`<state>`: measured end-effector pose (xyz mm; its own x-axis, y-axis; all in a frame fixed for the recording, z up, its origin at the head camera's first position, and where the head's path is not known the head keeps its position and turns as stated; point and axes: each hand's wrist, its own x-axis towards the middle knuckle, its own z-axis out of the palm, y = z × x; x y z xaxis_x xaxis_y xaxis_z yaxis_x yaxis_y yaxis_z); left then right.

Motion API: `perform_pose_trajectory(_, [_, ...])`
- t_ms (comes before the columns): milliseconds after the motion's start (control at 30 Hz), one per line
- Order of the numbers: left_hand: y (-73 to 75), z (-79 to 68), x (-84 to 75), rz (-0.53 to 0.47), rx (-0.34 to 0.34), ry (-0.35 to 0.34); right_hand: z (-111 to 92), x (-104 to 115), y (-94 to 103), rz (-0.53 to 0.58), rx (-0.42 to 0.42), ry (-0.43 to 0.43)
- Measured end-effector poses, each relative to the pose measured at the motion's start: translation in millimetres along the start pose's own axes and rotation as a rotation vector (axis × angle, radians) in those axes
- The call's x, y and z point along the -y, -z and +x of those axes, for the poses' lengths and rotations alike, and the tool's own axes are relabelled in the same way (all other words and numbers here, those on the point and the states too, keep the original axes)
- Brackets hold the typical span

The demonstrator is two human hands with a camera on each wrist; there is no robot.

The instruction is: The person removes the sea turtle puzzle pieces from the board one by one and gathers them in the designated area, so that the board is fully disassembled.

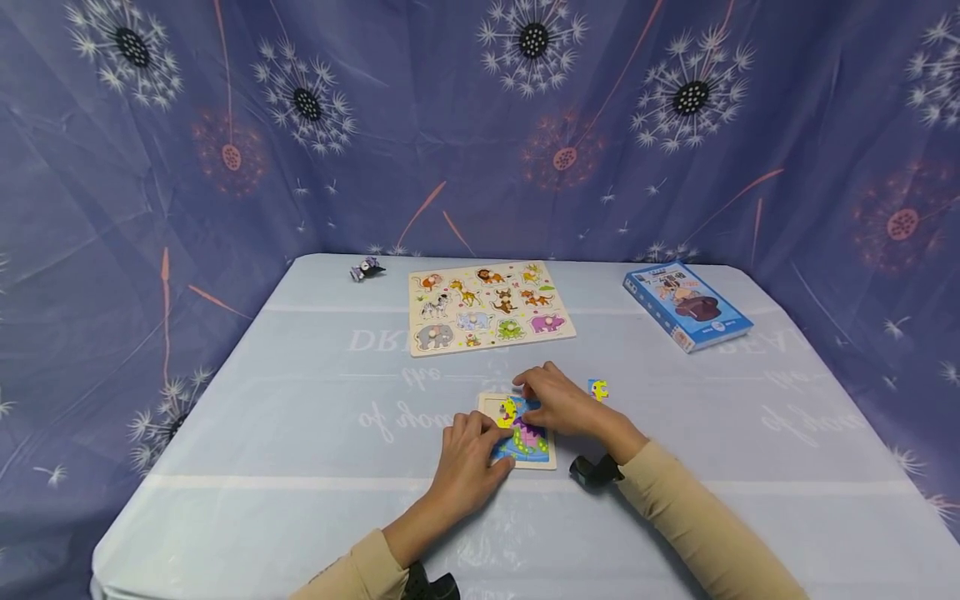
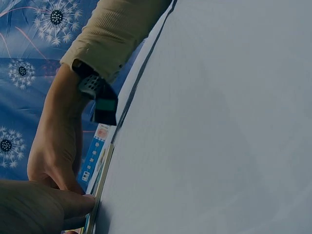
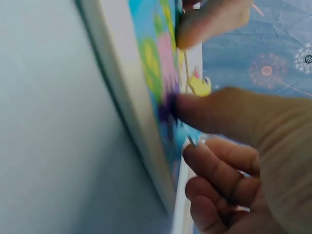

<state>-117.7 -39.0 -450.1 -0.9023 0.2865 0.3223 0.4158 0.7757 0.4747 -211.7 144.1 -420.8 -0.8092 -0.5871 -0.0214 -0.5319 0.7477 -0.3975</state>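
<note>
A small jigsaw puzzle (image 1: 534,454) in a pale wooden frame lies at the middle of the table, its picture blue, purple, pink, green and yellow. My left hand (image 1: 467,457) grips its lower left corner, thumb by the near edge and index finger over the picture. Over the upper right part is my right hand (image 1: 562,404), fingers curled and thumb low on the purple area. In the right wrist view it pinches a bluish puzzle piece (image 3: 186,131), blurred and partly hidden by the thumb. A loose yellow and blue puzzle piece (image 1: 598,389) lies just beyond the right hand.
Behind the jigsaw lies a wooden animal peg puzzle (image 1: 491,329). A blue box (image 1: 693,308) with a picture on its lid is at the back right. One small dark toy (image 1: 366,268) sits at the back left. A dandelion-patterned curtain (image 1: 420,108) hangs behind the table.
</note>
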Motion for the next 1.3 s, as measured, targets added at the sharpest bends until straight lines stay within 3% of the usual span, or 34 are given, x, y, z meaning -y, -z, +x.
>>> perform_pose_trajectory(233, [-0.3,-0.8,-0.7,0.014,-0.031,-0.021,-6.4,2.4,-7.1,-0.003,-0.107,-0.003])
perform_pose_trajectory(1100, [0.2,-2.1,-1.1,0.019,-0.009,-0.005,-8.2,2.6,-11.6,-0.045,-0.146,0.033])
perform_pose_trajectory(1300, [1.1,-2.6,-2.3,0.020,-0.017,-0.013,-16.9,-3.3,-3.2,-0.058,-0.185,0.028])
